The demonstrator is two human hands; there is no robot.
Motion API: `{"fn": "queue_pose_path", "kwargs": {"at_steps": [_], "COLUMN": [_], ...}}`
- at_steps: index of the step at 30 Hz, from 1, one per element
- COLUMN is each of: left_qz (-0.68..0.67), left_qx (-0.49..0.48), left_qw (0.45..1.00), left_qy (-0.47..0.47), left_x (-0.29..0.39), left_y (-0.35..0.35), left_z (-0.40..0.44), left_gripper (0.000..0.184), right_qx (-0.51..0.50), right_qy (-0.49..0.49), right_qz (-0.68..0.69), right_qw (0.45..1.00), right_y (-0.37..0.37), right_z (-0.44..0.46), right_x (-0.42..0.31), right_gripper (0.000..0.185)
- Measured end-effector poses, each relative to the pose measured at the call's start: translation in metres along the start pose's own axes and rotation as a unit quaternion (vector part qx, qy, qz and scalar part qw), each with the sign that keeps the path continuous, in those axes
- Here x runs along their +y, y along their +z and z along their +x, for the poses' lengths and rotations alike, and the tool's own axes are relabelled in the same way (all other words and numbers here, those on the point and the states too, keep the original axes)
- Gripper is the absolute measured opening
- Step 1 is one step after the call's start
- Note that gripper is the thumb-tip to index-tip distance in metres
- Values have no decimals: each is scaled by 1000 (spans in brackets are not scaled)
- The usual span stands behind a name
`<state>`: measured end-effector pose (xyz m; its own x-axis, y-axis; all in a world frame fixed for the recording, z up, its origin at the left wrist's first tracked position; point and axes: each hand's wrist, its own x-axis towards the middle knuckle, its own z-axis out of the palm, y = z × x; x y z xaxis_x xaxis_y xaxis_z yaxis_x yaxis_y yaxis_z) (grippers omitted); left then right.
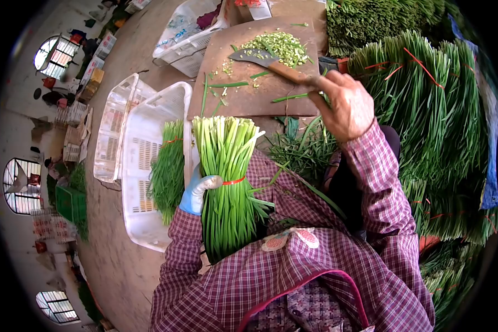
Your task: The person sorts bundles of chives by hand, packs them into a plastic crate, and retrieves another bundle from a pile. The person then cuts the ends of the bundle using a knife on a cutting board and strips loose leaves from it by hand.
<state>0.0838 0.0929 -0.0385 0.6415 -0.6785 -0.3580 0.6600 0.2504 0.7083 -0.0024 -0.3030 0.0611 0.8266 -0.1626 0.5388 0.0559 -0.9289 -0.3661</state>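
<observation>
My left hand point(202, 191), in a white and blue glove, is closed around a thick bundle of green garlic chives point(227, 160). A red band point(233, 181) ties the bundle, and its pale cut ends point away from me. My bare right hand point(346, 105) is at the end of a knife's wooden handle point(293, 73), thumb and index finger curled about it. The knife's dark blade point(253, 57) lies on a brown board point(213, 58), beside a heap of chopped pale stem ends point(285, 47). Loose green stalks lie near my right fingertips.
Left of the board stands a white plastic crate point(135, 221) with another chive bundle point(170, 171) inside. A second crate point(108, 138) adjoins it. Banded chives point(426, 105) pile up at my right. Loose trimmings point(304, 152) lie below the board. Another white crate point(188, 58) holds plastic bags.
</observation>
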Motion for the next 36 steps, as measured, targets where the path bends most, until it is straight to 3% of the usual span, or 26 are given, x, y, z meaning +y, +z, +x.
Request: {"fn": "queue_pose_path", "kwargs": {"at_steps": [3, 5, 6, 9, 10, 12, 14, 21, 24, 26, 27, 29, 31, 36], "left_qz": [-85, 17, 18, 62, 103, 143, 56, 27, 148, 303, 303, 232, 183, 285], "left_qx": [-52, 45, 45, 50, 68, 85, 65, 67, 62, -20, -21, 73, 104, 129], "left_qw": [995, 999, 999, 996, 992, 986, 996, 997, 984, 953, 953, 970, 976, 948], "left_qy": [7, 18, 16, 43, 26, 8, 35, 19, 80, 22, 23, 3, 45, 59], "left_x": [-4, 2, 2, 3, 6, 5, 1, 1, 3, 11, 10, 4, 0, 0], "left_y": [19, 49, 51, 61, 72, 68, 39, 42, 31, 6, 11, 33, 39, 62], "left_z": [0, -3, -2, -2, -2, -1, -1, -1, 10, 17, 14, 7, 7, 8], "left_gripper": [67, 68, 68, 67, 49, 33, 69, 68, 57, 70, 70, 68, 62, 51], "right_qx": [-57, -65, -65, -3, -3, 40, 39, -6, -65, -85, -104, -94, -71, -99], "right_qy": [-32, -37, -33, -20, -20, -21, -18, -16, 26, 49, 70, 64, 45, 57], "right_qz": [157, 223, 258, 236, 237, 180, 179, 225, 262, 296, 328, 314, 272, 220], "right_qw": [985, 972, 963, 971, 971, 983, 983, 974, 963, 950, 936, 942, 959, 969], "right_y": [-2, 13, 19, 32, 36, 42, 46, 46, 48, 49, 49, 51, 52, 57], "right_z": [-20, -30, -33, -36, -37, -40, -42, -43, -40, -38, -38, -37, -37, -42], "right_x": [-39, -60, -68, -82, -85, -88, -89, -92, -90, -85, -84, -79, -77, -81], "right_gripper": [20, 17, 16, 17, 17, 14, 15, 18, 23, 25, 26, 25, 25, 28]}}
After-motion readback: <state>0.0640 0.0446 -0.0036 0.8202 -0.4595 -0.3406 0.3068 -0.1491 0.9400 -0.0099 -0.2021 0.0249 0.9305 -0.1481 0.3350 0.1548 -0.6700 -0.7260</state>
